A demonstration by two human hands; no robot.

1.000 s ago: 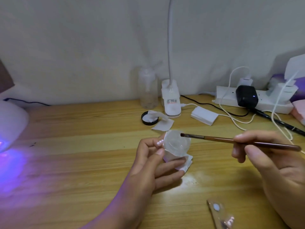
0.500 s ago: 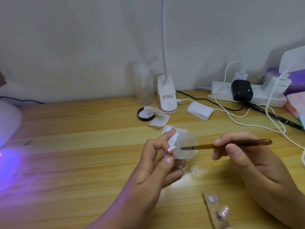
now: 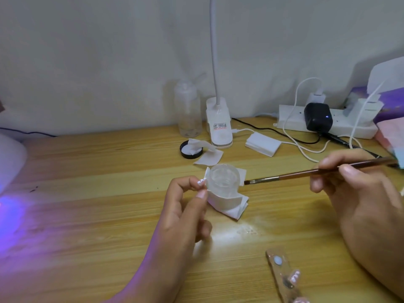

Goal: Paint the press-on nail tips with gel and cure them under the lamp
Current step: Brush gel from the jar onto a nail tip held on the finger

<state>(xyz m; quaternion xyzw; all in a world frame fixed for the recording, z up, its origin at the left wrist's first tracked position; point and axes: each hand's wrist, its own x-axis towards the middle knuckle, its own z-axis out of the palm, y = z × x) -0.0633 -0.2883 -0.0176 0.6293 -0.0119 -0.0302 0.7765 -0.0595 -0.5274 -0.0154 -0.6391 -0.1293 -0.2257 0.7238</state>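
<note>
Left grip (image 3: 185,206): thumb and forefinger are pinched together on a small white nail tip (image 3: 201,182), held just beside the left wall of the jar (image 3: 223,181). The other fingers curl underneath.
Right grip (image 3: 354,193): fingers are clamped on the brown handle of the brush (image 3: 317,171), well to the right of the jar.
Brush: nearly level, with the dark bristle end pointing at the jar. It sits just beside the right wall and outside the rim.
Jar: clear and open-topped, sitting on a folded white wipe (image 3: 231,204) that lies on the table (image 3: 109,215). Whether the left thumb touches the jar cannot be told.
Behind the jar: a black lid (image 3: 185,153) with a loose wipe (image 3: 209,157) draped over it. Farther back are a clear bottle (image 3: 189,112) and the white clip base of a desk lamp (image 3: 219,125).
Behind and right of the jar: a small white pad stack (image 3: 262,145), then a power strip (image 3: 336,127) with a black adapter (image 3: 318,119) and white cables.
Far left of the jar: a white curing lamp (image 3: 11,158) at the frame edge, casting a violet glow on the table.
In front and right of the jar: a narrow strip (image 3: 284,276) carrying pale nail tips, blurred.
</note>
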